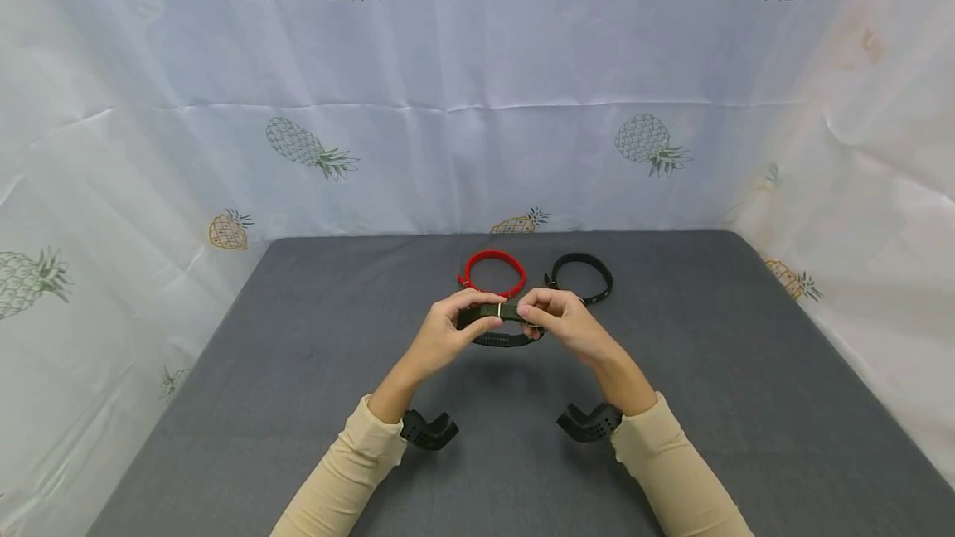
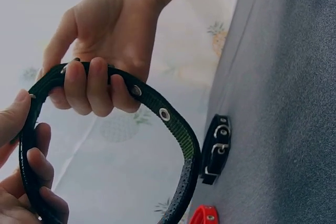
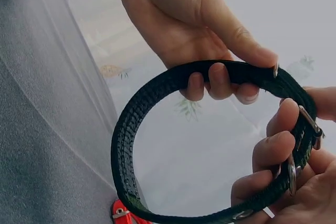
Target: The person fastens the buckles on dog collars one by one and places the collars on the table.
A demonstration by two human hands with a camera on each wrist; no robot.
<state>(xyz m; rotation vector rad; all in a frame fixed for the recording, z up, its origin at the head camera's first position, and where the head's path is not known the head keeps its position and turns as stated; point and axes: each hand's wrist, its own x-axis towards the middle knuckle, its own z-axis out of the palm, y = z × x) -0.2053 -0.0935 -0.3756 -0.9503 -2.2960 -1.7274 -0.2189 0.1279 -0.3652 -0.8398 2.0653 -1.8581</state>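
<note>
A dark green-black dog collar (image 1: 488, 311), closed into a loop, is held up above the table between both hands. My left hand (image 1: 446, 330) grips its left part, thumb on the near side and fingers behind. On the opposite side my right hand (image 1: 570, 321) pinches the strap near the metal buckle (image 3: 311, 120) and a metal ring (image 3: 292, 174). Between the hands a thin metal keeper (image 1: 499, 311) crosses the strap. Metal eyelets (image 2: 165, 114) show along the band beside the right fingers, and the inner lining looks textured.
On the grey table (image 1: 298, 371), beyond the hands, lie a red collar (image 1: 496, 253) and, to its right, a black collar (image 1: 582, 258). Pineapple-printed white curtain (image 1: 477, 65) hangs behind and at both sides. Black wrist mounts (image 1: 431, 431) project inward from the sleeves.
</note>
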